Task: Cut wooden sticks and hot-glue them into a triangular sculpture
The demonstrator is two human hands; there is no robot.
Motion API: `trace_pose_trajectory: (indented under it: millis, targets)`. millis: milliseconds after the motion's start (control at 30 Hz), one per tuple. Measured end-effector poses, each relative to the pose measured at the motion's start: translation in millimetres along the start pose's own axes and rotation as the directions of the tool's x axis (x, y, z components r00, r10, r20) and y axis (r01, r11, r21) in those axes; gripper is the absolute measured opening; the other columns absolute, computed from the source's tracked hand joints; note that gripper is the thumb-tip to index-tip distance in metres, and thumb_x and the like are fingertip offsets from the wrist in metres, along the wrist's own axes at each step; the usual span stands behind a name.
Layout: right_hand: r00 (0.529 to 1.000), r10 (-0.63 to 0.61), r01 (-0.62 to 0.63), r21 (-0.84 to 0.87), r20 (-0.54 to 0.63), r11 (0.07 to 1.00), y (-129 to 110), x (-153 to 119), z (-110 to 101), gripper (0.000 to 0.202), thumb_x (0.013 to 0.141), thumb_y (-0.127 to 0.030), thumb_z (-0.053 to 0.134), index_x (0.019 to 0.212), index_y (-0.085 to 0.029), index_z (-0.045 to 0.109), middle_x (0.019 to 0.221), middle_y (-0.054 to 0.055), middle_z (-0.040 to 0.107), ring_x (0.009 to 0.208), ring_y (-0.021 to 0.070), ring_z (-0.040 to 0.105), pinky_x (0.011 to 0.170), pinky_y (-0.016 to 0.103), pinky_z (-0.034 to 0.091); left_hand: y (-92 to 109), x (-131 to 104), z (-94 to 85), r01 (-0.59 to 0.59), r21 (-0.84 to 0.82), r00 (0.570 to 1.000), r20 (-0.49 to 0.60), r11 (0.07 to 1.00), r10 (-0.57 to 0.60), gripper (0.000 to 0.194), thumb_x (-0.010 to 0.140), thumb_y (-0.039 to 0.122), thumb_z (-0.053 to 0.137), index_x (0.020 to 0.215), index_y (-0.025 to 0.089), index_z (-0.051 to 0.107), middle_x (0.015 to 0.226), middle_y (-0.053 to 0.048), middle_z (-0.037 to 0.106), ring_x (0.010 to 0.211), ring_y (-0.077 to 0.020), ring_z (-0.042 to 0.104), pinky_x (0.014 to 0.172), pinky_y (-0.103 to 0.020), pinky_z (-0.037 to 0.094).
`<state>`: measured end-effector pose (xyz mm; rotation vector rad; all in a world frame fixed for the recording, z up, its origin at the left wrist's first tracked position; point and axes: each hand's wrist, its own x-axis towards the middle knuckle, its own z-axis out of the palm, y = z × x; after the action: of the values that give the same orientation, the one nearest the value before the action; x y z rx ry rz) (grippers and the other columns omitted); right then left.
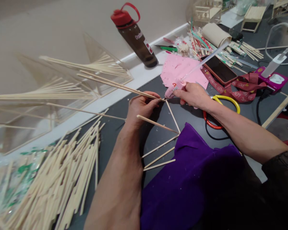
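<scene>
Pinched in my left hand (144,104) are the ends of long thin wooden sticks (110,83) that reach up to the left. My right hand (194,94) is wrapped round a pink glue gun (176,89), its nozzle at the stick ends by my left fingertips. A clear glue stick (204,60) juts from the gun's back. From that joint another stick (172,116) runs down to a stick frame, partly hidden by my left arm. A purple cloth (182,172) lies over the frame's right side.
Many loose sticks (69,166) lie at the left, beside fan-shaped stick structures (96,67). A dark bottle (139,41) stands at the back. Pink paper (168,68), a phone (219,68), scissors (232,100), a ribbon (244,89) and a purple power block (271,78) with cables lie to the right.
</scene>
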<state>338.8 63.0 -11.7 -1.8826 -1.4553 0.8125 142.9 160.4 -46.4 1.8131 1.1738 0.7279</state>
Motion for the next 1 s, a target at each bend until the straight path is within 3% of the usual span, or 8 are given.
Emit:
trace_pose_trajectory:
  millis: [433,733,1000]
  targets:
    - [0.998,-0.028,0.020,-0.142,-0.054,0.990,-4.5,2.5,-3.0,0.037,0.096,-0.043,0.053,0.103,-0.011,0.071,0.094,0.013,0.077,0.091,0.0227,0.072,0.084,0.031,0.052,4.7,-1.2,0.7,0.032,0.030,0.999,-0.013,0.999,-0.032,0.023,0.069,0.034,0.074,0.084,0.017,0.068,0.064,-0.001,0.066,0.060,-0.0150,0.059,0.054,-0.026,0.041]
    - [0.999,-0.024,0.023,0.031,0.027,0.999,1.9,-0.2,-1.4,0.034,0.098,-0.041,0.054,0.092,-0.012,0.071,0.070,0.005,0.072,0.058,0.0141,0.065,0.065,0.025,0.052,3.6,-1.0,1.3,0.018,0.064,1.000,-0.025,0.998,-0.017,0.016,0.071,0.026,0.070,0.084,0.018,0.068,0.069,-0.002,0.067,0.064,-0.0171,0.063,0.058,-0.027,0.048]
    - [0.995,-0.079,0.078,-0.016,-0.067,0.997,2.2,4.6,-0.1,0.031,0.094,-0.041,0.062,0.093,-0.011,0.070,0.076,0.009,0.072,0.074,0.0195,0.070,0.073,0.029,0.053,-3.0,2.5,-1.3,-0.006,0.104,1.000,-0.008,0.995,0.007,0.018,0.074,0.029,0.070,0.088,0.018,0.069,0.068,-0.002,0.066,0.064,-0.0161,0.063,0.057,-0.026,0.049]
